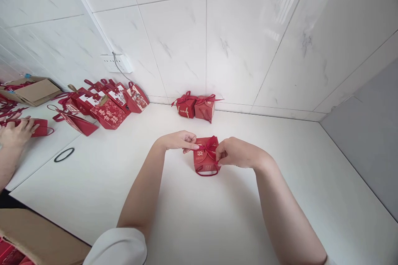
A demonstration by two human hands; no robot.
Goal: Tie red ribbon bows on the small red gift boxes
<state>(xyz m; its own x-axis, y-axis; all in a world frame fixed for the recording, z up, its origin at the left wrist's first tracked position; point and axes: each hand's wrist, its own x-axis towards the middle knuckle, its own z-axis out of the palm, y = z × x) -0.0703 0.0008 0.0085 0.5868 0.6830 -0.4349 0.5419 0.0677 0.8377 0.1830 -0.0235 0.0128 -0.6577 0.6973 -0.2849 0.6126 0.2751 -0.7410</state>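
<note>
Tying the ribbon bow (210, 145) atop the red gift box (205, 161) at mid-surface (217, 223) appeared under way: left hand (180, 140) and right hand (234, 152) each pinched a loop. Tightening likely required an even outward pull.

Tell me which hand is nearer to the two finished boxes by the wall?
Left. The left hand lies almost directly below the two finished boxes; the right hand sits farther right and lower.

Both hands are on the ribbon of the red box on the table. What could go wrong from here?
1. The left hand and right hand pinch only the ribbon; nothing steadies the red box, so a hard pull may tip it.
2. Uneven pulling may leave the bow lopsided.
</note>
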